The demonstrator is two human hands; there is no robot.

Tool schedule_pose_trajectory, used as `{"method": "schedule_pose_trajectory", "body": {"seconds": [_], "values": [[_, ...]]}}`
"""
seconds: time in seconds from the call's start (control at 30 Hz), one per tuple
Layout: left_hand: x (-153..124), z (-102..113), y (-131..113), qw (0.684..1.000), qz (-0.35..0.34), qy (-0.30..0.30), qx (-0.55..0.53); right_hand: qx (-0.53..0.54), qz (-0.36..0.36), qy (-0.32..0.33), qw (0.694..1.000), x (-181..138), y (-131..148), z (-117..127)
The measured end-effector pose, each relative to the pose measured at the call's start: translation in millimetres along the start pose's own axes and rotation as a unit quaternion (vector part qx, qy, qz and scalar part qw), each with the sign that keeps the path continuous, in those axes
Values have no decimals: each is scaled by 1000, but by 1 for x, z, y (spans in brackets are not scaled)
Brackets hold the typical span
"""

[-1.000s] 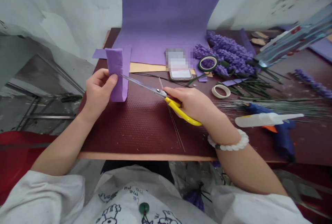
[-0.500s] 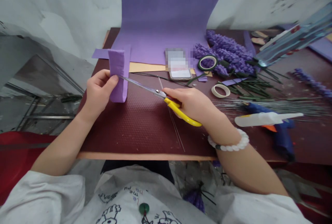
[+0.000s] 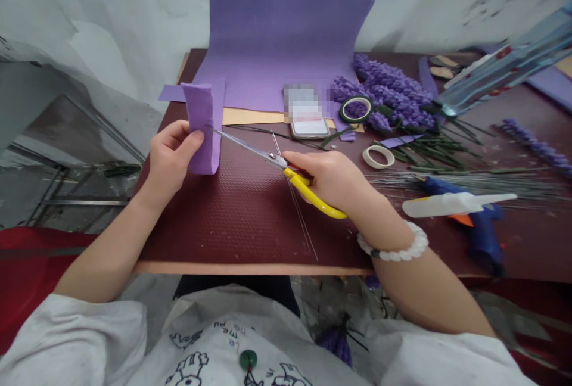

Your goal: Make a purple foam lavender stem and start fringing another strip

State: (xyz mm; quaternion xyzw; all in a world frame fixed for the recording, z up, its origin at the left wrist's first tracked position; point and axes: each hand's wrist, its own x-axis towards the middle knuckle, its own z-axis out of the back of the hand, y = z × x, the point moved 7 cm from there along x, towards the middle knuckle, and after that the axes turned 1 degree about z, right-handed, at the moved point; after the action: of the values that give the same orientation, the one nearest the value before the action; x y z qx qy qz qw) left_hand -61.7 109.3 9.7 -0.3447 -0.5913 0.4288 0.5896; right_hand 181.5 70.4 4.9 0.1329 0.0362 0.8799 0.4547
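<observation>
My left hand point(image 3: 172, 151) pinches a folded strip of purple paper point(image 3: 202, 103) between thumb and fingers, holding it upright above the left of the table. Short slits show along the strip's right edge. In my right hand point(image 3: 328, 174) is a pair of scissors point(image 3: 315, 196) with yellow handles. Their long metal blades point left, with the tips at the strip's right edge, close to my left thumb. The blades look closed or nearly so.
A large purple sheet point(image 3: 277, 34) leans on the wall behind a phone point(image 3: 308, 115). To the right lie purple flower spikes point(image 3: 393, 91), tape rolls point(image 3: 378, 156), thin wires point(image 3: 513, 182), a white bottle point(image 3: 442, 204), a blue glue gun point(image 3: 485, 243) and a clear bottle point(image 3: 504, 70).
The scissor tips have drawn slightly right, back toward the strip's edge. The strip's top has tipped a little left. Both hands stay almost where they were.
</observation>
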Motion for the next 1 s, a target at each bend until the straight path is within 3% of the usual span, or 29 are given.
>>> {"method": "schedule_pose_trajectory", "body": {"seconds": [0.4, 1.0], "values": [[3, 8, -2, 997, -25, -69, -25, 35, -3, 10, 999, 4, -1, -1], [-1, 2, -10, 996, -55, -43, 50, 27, 7, 9, 1000, 1, -3, -4]]}}
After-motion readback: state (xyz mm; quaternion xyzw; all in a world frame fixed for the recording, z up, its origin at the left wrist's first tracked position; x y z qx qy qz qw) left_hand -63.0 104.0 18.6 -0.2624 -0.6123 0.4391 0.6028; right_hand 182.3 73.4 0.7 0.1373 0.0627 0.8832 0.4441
